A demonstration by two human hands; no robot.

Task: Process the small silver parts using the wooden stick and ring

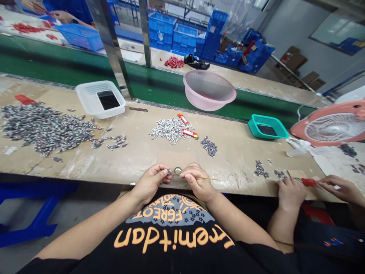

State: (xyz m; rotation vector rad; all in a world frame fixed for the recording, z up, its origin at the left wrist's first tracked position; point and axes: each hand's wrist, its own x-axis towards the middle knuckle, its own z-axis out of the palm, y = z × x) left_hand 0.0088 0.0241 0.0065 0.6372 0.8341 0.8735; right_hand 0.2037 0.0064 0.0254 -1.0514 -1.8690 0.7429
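Between thumb and fingers my left hand (152, 180) pinches a small dark grey part (169, 172). My right hand (198, 182) is closed around a thin wooden stick (209, 178), its tip pointing toward the left hand. A bottle cap (177, 170) lies on the table edge between the two hands; what is in it is too small to tell. Beyond the hands sit a pile of small white-and-dark parts (167, 130) and a smaller heap of dark grey parts (209, 146). Two red tubes with labels (189, 133) rest by the white pile.
A large heap of grey parts (48, 127) covers the left side. Behind stand a white basket (85, 101) holding a phone, a pink basin (209, 91) and a green basket (269, 127). At right are an orange fan (333, 123) and a co-worker's hands (292, 190) with a red item.
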